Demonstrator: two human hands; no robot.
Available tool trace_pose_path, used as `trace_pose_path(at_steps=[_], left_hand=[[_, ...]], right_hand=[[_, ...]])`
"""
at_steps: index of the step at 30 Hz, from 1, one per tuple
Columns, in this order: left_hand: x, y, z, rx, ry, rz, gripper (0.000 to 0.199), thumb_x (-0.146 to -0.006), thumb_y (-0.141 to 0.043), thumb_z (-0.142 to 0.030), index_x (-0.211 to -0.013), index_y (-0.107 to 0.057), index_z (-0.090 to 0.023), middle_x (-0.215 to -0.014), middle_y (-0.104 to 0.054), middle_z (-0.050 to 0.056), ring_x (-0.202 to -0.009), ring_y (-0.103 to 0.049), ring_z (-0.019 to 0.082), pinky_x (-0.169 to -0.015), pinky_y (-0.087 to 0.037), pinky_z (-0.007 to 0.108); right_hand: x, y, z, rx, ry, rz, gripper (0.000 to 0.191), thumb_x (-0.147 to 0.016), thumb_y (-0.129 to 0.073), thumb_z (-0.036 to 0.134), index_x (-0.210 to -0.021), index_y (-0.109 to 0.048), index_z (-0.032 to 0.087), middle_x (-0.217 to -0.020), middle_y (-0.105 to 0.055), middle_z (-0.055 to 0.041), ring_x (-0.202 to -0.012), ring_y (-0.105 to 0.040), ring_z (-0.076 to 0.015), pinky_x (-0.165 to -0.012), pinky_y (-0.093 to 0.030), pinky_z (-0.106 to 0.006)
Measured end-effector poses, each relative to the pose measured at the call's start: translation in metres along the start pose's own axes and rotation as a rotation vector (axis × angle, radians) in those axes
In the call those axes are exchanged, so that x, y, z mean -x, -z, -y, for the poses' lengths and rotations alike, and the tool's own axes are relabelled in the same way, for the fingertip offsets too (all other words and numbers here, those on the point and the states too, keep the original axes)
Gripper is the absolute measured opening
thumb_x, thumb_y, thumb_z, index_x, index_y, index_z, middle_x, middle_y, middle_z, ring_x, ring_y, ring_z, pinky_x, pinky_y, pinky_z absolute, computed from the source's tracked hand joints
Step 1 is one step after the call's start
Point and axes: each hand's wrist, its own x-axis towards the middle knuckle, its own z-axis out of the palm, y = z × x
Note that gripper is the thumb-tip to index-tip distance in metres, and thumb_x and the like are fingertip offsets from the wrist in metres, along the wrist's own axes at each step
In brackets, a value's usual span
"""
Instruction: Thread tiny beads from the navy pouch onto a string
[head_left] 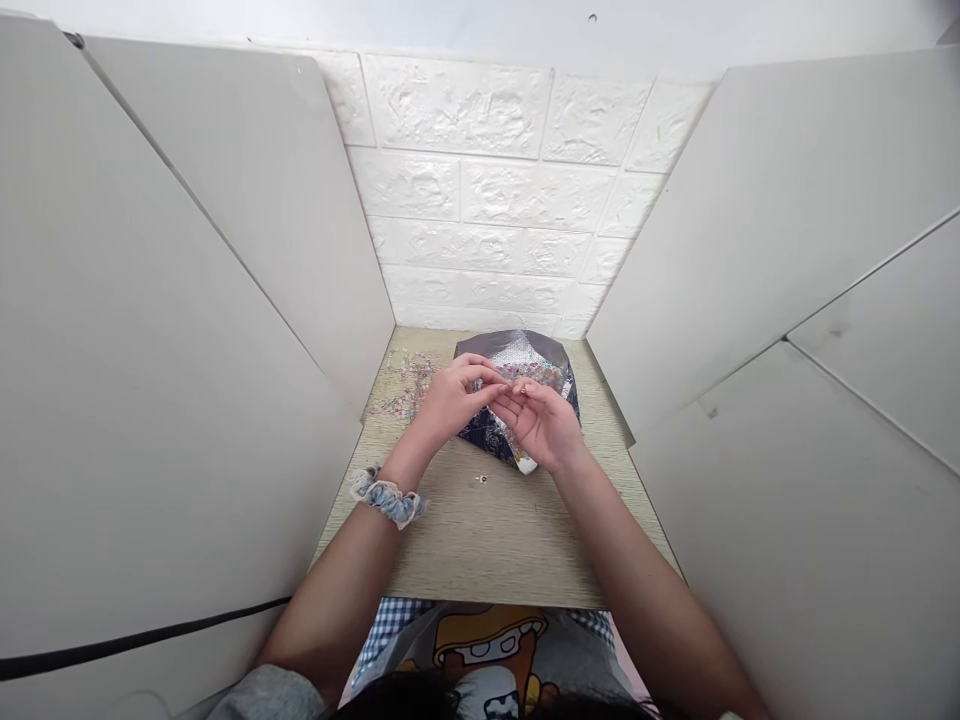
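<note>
My left hand [459, 394] reaches over the near-left part of an opened bag, its thumb and fingertips pinched together. Turned palm up, my right hand [546, 428] meets it fingertip to fingertip, with thumb and forefinger closed. Whatever sits between the fingertips is too small to name. Under both hands lies the dark patterned bag [487, 432] with a silvery lining and many small colourful beads [551, 375] in it. To the left, a tangle of beaded strands [405, 390] rests on the wooden tabletop [487, 550].
A tiny metallic-looking piece [482, 479] lies on the table nearer to me. Pale panels [225, 180] [787, 200] close in both sides, and a white brick-pattern wall [495, 190] stands behind. A dark cable [142, 640] runs along the lower left.
</note>
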Motion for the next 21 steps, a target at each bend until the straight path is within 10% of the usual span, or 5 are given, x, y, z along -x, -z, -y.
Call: trace_pose_path(at_steps=[11, 21], left_hand=[[0.0029, -0.0034, 0.0098, -0.243, -0.168, 0.036, 0.015, -0.077, -0.048, -0.024, -0.078, -0.062, -0.02, -0.094, -0.054, 0.001, -0.084, -0.052, 0.01, -0.075, -0.041, 0.024], [0.0026, -0.0043, 0.0005, -0.003, 0.01, 0.003, 0.016, -0.078, -0.043, -0.031, -0.08, -0.051, -0.017, -0.078, -0.057, 0.0, -0.069, -0.05, 0.009, -0.065, -0.04, 0.022]], right_hand=[[-0.0047, 0.002, -0.0074, -0.005, -0.004, -0.066, 0.005, -0.065, -0.055, 0.013, -0.061, -0.058, 0.015, -0.064, -0.06, -0.0002, -0.071, -0.059, -0.0103, -0.075, -0.05, -0.022], [-0.0043, -0.0003, -0.0081, 0.054, 0.011, -0.129, 0.005, -0.066, -0.057, 0.017, -0.061, -0.055, 0.018, -0.076, -0.066, -0.002, -0.083, -0.061, -0.0133, -0.083, -0.047, -0.026]])
